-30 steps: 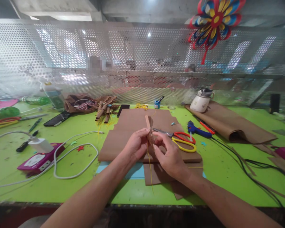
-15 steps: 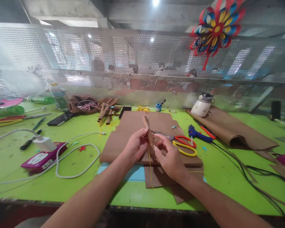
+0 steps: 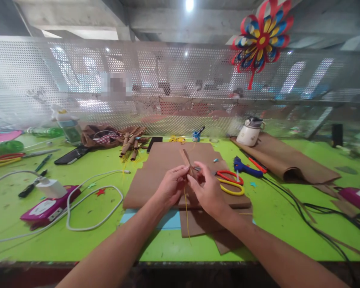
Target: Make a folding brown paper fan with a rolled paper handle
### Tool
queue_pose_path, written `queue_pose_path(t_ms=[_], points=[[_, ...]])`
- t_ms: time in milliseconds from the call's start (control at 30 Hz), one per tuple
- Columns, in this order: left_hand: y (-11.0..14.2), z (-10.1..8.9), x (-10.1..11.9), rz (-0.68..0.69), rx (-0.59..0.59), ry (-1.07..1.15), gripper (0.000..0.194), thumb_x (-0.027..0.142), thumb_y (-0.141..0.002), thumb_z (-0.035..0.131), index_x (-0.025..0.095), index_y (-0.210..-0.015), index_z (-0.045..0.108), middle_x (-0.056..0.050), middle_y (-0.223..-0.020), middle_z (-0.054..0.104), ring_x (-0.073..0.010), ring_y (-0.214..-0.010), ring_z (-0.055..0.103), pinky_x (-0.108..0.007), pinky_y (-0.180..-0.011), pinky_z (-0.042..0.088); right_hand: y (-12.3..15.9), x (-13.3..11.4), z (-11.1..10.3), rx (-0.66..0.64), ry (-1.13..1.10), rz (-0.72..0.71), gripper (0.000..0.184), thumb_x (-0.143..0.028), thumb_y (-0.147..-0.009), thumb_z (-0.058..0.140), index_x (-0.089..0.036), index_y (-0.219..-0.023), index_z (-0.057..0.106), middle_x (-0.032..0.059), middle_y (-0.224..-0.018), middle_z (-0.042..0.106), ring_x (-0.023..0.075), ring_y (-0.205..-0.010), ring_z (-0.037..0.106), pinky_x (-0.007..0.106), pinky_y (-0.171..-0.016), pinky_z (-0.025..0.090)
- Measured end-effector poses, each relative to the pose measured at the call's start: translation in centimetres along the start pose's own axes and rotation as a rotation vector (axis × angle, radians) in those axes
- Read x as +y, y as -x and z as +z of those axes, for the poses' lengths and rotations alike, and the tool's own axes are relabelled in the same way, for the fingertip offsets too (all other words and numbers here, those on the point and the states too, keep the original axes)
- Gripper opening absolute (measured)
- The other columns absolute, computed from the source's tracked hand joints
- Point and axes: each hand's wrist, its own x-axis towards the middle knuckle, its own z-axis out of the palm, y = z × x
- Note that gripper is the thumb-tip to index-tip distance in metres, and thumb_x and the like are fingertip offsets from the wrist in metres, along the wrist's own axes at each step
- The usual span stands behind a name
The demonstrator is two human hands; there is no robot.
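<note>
Both hands meet over a stack of brown paper sheets (image 3: 168, 160) on the green table (image 3: 78, 240). My left hand (image 3: 170, 187) and my right hand (image 3: 206, 190) pinch a small folded brown paper strip (image 3: 186, 159) that sticks up between the fingertips, tilted left. A thin yellow string (image 3: 187, 212) hangs down from the strip toward the table's near edge. Red and yellow scissors (image 3: 229, 183) lie on the brown sheets just right of my right hand.
A blue glue gun (image 3: 246, 167) with a black cable lies right of the scissors. A rolled brown sheet (image 3: 288, 162) and a white kettle (image 3: 250, 131) sit at the right. White cable, charger and magenta device (image 3: 46, 206) are on the left. Rolled paper sticks (image 3: 131, 142) lie at the back.
The paper strip has tipped further left and sunk lower between my fingers. Both hands have closed in tighter together. The view has shifted a little.
</note>
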Motion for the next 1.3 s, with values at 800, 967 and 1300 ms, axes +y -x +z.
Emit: queue_pose_path(t_ms=[800, 967, 1300], points=[[0.0, 0.0, -0.3, -0.031, -0.103, 0.064, 0.016, 0.022, -0.075, 0.067, 0.01, -0.085, 0.066, -0.004, -0.071, 0.065, -0.0125, -0.065, 0.061, -0.024, -0.068, 0.047, 0.9, -0.3, -0.4, -0.05, -0.03, -0.054, 0.037, -0.025, -0.088, 0.047, -0.015, -0.124, 0.049, 0.0004, -0.069, 0.055, 0.0157, -0.063, 0.053, 0.028, -0.064, 0.044], [-0.5, -0.4, 0.0, 0.027, -0.005, 0.128, 0.012, 0.019, -0.073, 0.069, 0.01, -0.079, 0.065, -0.003, -0.072, 0.066, -0.0107, -0.063, 0.059, -0.024, -0.067, 0.047, 1.2, -0.4, -0.2, -0.068, -0.039, -0.066, 0.038, -0.026, -0.09, 0.046, -0.017, -0.127, 0.046, 0.0005, -0.071, 0.056, 0.0155, -0.065, 0.055, 0.027, -0.063, 0.047], [-0.5, -0.4, 0.0, 0.001, -0.016, 0.172, 0.013, 0.022, -0.075, 0.067, 0.011, -0.077, 0.064, -0.003, -0.071, 0.065, -0.0124, -0.066, 0.06, -0.025, -0.07, 0.048, 1.4, -0.1, -0.2, -0.047, 0.047, -0.225, 0.042, -0.015, -0.089, 0.044, -0.02, -0.13, 0.042, 0.0094, -0.114, 0.062, 0.0191, -0.097, 0.061, 0.032, -0.086, 0.049]])
